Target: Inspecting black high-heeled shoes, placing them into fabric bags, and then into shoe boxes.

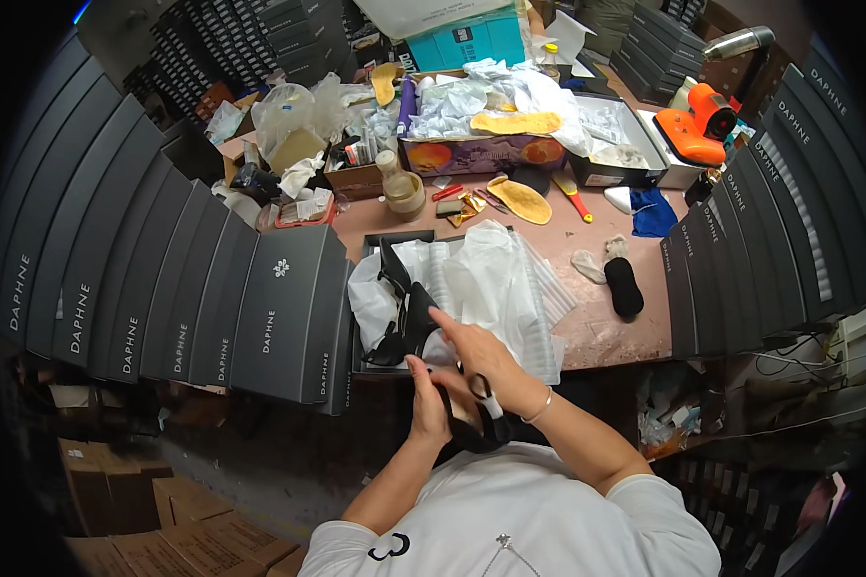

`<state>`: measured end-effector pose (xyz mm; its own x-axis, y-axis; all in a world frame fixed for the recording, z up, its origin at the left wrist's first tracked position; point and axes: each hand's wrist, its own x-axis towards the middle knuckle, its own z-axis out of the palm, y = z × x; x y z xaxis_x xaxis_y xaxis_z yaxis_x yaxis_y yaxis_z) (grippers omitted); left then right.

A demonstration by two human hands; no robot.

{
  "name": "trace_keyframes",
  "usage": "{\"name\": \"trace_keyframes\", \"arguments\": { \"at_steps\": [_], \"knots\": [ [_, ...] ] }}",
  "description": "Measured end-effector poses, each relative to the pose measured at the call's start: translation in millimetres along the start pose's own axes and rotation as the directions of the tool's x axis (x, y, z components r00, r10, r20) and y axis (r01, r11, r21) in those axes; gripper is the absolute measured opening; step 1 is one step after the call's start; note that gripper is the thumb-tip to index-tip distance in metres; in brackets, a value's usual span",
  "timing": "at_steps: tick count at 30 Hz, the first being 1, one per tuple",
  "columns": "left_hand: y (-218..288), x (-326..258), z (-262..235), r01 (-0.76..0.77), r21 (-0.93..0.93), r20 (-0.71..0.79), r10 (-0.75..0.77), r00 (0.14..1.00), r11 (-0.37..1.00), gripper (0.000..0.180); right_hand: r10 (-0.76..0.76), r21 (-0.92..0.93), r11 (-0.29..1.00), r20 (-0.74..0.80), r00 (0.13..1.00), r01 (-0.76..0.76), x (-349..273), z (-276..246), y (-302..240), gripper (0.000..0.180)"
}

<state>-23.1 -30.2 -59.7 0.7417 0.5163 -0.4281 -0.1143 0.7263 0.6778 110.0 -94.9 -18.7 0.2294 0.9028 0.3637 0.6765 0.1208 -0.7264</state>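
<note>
Low in front of me, close to my shirt, a black shoe with a beige insole and a thin strap is held between both hands. My left hand is closed around its left side, thumb pointing up. Over the shoe from the right lies my right hand, its fingers wrapped on the upper and reaching forward. Just past my fingertips, more black shoe parts lie over the open shoebox; where they join the held shoe is hidden. White tissue paper and ribbed white padding fill the box.
Grey shoeboxes line the left side, and more boxes stack up on the right. Behind sit a glue bottle, yellow insoles, a brush, a blue cloth, a black pad and an orange device.
</note>
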Motion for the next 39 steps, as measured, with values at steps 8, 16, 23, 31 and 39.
{"name": "trace_keyframes", "arguments": {
  "at_steps": [8,16,23,31,39],
  "knots": [
    [2.0,-3.6,-25.0,-0.005,0.079,0.200,-0.011,0.980,0.997,0.085,0.038,-0.224,0.974,0.031,0.999,-0.030,4.0,20.2,-4.5,0.103],
    [-4.5,10.1,-5.1,-0.176,0.118,-0.013,0.179,0.984,0.977,0.071,0.185,0.185,0.961,0.118,0.976,-0.205,-6.7,0.3,0.6,0.093],
    [25.7,33.8,-39.8,0.194,-0.187,0.087,-0.181,0.980,0.963,0.079,0.038,-0.305,0.942,-0.316,0.948,-0.140,-5.9,-31.3,73.8,0.056],
    [34.8,19.1,-0.9,0.095,-0.084,0.008,-0.095,0.995,0.992,0.074,-0.212,-0.401,0.878,0.161,0.964,0.260,20.7,-10.2,28.8,0.024],
    [16.7,2.2,8.2,0.004,-0.027,-0.066,-0.005,0.998,1.000,0.069,-0.241,-0.481,0.817,0.214,0.947,0.317,4.3,22.5,41.7,0.014]
  ]
}}
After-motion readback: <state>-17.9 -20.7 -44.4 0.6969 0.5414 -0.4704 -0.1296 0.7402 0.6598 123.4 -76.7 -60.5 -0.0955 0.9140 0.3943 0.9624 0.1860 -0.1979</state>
